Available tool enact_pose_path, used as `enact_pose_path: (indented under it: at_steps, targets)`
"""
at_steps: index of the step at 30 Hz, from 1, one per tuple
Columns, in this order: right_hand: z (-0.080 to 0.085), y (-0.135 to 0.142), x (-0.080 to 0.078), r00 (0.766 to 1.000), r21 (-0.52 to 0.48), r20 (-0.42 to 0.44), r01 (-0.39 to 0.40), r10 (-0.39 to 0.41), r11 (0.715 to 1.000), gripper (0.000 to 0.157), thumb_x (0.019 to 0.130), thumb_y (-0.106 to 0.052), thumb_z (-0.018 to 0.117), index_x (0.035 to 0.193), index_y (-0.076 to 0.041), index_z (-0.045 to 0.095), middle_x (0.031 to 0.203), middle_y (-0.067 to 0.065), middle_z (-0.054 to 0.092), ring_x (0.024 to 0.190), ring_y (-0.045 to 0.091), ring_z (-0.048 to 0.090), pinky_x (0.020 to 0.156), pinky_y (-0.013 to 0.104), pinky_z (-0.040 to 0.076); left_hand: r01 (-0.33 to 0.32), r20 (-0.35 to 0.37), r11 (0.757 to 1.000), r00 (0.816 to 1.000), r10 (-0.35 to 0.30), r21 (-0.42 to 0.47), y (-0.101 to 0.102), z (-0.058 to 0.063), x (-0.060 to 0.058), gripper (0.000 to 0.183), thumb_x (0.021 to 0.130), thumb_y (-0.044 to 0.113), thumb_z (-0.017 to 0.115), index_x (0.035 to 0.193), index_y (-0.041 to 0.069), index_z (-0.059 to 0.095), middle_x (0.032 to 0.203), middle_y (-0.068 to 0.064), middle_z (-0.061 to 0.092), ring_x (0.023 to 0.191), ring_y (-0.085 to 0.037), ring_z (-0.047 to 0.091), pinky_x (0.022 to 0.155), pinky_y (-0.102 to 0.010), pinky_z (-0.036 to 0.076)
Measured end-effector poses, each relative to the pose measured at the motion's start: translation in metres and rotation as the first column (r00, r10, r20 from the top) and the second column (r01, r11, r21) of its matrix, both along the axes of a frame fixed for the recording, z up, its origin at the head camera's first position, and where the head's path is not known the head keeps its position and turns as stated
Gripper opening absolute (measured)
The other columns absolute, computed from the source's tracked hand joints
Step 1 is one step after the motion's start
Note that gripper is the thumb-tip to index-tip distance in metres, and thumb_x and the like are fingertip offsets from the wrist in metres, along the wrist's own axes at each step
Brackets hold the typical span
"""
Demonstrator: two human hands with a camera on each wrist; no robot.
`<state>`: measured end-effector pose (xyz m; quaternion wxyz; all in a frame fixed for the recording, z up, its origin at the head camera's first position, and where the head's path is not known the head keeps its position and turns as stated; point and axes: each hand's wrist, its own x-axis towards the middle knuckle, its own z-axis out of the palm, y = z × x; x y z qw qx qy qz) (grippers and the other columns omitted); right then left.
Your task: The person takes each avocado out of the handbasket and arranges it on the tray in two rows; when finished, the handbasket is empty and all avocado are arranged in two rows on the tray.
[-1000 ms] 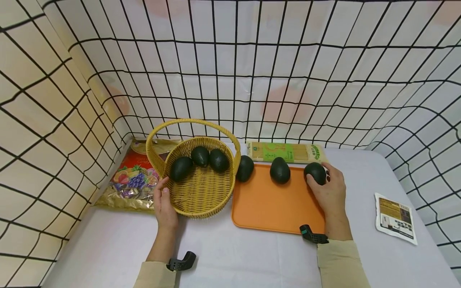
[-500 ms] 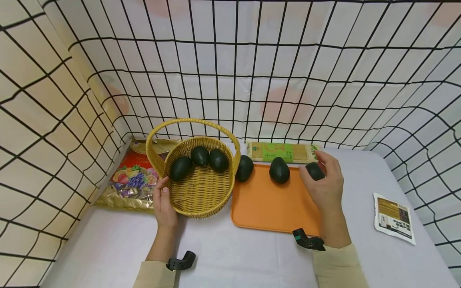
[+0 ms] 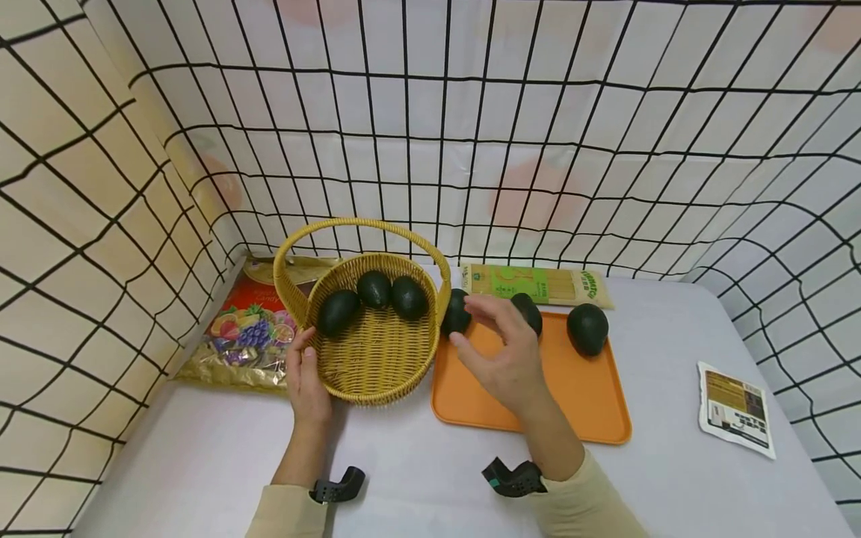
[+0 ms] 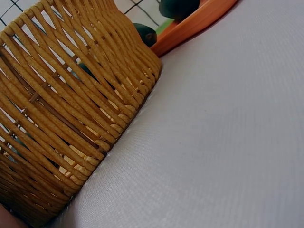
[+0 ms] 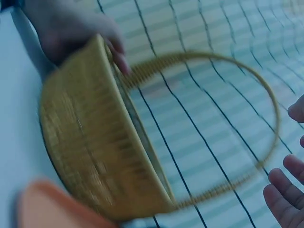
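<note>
Avocados (image 3: pixel 587 330) lie around the right hand (image 3: pixel 507 351), which holds nothing: its fingers are loosely bent, set apart from the thumb, and raised above the orange tray (image 3: pixel 599 403). Just past its fingertips, 1 avocado (image 3: pixel 456 317) sits at the tray's back left corner, beside the basket (image 3: pixel 389 392); whether these 2 touch cannot be told. A 2nd avocado (image 3: pixel 528 308) is partly hidden behind the hand, and a 3rd lies at the tray's back right, well apart from the fingers.

The left hand (image 3: pixel 311 385) grips the basket's rim on its left side, with fingertips hooked over the edge. Inside the basket, 3 more avocados (image 3: pixel 374 290) rest along the back and left, the leftmost near those fingertips. The handle (image 3: pixel 363 223) arches above them.

Both wrists wear black bands (image 3: pixel 339 486), just past beige sleeves (image 3: pixel 285 512). Behind the tray lies a noodle pack (image 3: pixel 518 284) with a green label. A red and gold candy bag (image 3: pixel 252 329) lies left of the basket. Off to the right, apart from the tray, a white packet (image 3: pixel 736 407) lies on the white cloth (image 3: pixel 417 478). Black netting (image 3: pixel 440 108) rises at the back and sides.
</note>
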<state>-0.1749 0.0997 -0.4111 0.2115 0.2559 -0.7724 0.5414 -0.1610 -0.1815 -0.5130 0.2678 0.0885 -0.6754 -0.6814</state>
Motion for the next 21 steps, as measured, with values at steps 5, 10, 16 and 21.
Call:
enact_pose_path:
  at_steps: [5, 10, 16, 21]
  targets:
    - [0.003, -0.039, -0.003, 0.986, 0.082, 0.144, -0.095, 0.082, 0.992, 0.049, 0.087, -0.012, 0.080, 0.134, -0.013, 0.063, 0.129, 0.005, 0.063, 0.120, 0.026, 0.063, 0.104, 0.040, 0.053, -0.004, 0.008, 1.000, 1.000, 0.004, -0.012, -0.001, -0.002, -0.001, 0.041, 0.108, 0.018, 0.034, 0.140, -0.004, 0.048, 0.155, -0.018, 0.042, 0.150, -0.030, 0.030, 0.118, -0.027, 0.023]
    - [0.001, -0.071, -0.020, 0.963, 0.137, 0.250, -0.137, 0.099, 0.981, 0.050, 0.090, -0.019, 0.078, 0.137, -0.015, 0.061, 0.130, 0.005, 0.063, 0.121, 0.021, 0.061, 0.104, 0.039, 0.053, 0.010, -0.001, 1.000, 1.000, -0.010, 0.026, 0.000, -0.001, -0.001, 0.040, 0.108, 0.016, 0.035, 0.140, -0.004, 0.048, 0.156, -0.017, 0.041, 0.151, -0.029, 0.030, 0.119, -0.025, 0.025]
    - [-0.001, -0.099, -0.041, 0.944, 0.164, 0.314, -0.164, 0.106, 0.973, 0.052, 0.091, -0.022, 0.077, 0.139, -0.014, 0.059, 0.132, 0.005, 0.061, 0.123, 0.026, 0.061, 0.105, 0.039, 0.052, 0.011, 0.000, 0.999, 1.000, -0.011, 0.035, -0.001, -0.002, -0.002, 0.039, 0.107, 0.015, 0.035, 0.139, -0.004, 0.047, 0.156, -0.015, 0.042, 0.150, -0.026, 0.030, 0.117, -0.021, 0.026]
    - [0.000, -0.120, -0.056, 0.920, 0.234, 0.377, -0.208, 0.109, 0.950, 0.055, 0.091, -0.026, 0.077, 0.141, -0.016, 0.058, 0.136, 0.003, 0.060, 0.125, 0.028, 0.060, 0.104, 0.039, 0.052, 0.005, 0.009, 1.000, 1.000, -0.005, 0.012, -0.001, -0.001, -0.002, 0.040, 0.107, 0.016, 0.035, 0.140, -0.004, 0.047, 0.155, -0.016, 0.042, 0.150, -0.028, 0.031, 0.117, -0.023, 0.026]
